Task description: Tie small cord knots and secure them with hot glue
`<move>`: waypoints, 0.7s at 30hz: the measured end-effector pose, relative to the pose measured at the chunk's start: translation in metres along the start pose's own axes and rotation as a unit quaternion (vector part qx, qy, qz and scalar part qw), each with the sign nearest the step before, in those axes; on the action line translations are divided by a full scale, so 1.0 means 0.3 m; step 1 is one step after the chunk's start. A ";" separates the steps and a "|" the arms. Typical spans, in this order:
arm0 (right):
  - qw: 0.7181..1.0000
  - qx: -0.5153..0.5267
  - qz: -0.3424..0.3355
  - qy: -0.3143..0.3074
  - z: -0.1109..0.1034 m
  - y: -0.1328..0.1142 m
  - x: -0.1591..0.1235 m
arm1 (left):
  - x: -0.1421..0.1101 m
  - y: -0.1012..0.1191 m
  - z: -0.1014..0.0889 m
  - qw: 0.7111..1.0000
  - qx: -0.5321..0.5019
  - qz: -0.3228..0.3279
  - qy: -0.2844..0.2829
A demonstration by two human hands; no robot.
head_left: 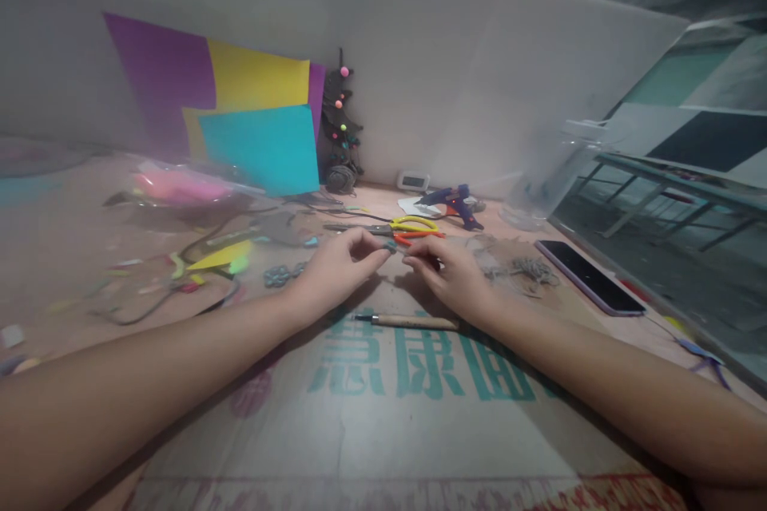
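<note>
My left hand (pixel 339 267) and my right hand (pixel 448 271) meet over the cardboard sheet (pixel 383 423), fingertips pinched together on a small grey piece (pixel 392 248) held between them. The piece is too small to name. A wooden-handled craft tool (pixel 411 322) lies on the cardboard just below my hands. Yellow-handled scissors (pixel 411 224) and an orange-handled tool (pixel 419 236) lie right behind my fingers.
A blue glue gun (pixel 452 201) stands behind the scissors. A phone (pixel 590 276) lies at the right near grey yarn (pixel 527 270). Coloured paper sheets (pixel 252 124) lean on the wall beside a dark decorated tree (pixel 339 128). Scraps and cords (pixel 180 271) litter the left.
</note>
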State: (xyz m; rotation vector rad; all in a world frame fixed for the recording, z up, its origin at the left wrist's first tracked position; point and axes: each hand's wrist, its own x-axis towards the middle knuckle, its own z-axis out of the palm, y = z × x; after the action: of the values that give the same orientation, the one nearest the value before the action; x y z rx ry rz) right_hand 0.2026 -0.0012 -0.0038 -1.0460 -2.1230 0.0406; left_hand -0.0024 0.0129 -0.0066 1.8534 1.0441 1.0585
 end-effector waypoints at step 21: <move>0.998 -0.053 -0.018 0.022 -0.002 -0.006 -0.011 | -0.002 0.001 0.001 1.000 0.009 -0.001 -0.014</move>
State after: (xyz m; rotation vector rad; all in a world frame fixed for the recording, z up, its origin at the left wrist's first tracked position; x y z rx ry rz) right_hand 0.2031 -0.0048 -0.0049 -1.0599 -2.1227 -0.1129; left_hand -0.0024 0.0122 -0.0067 1.8757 1.0429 1.0212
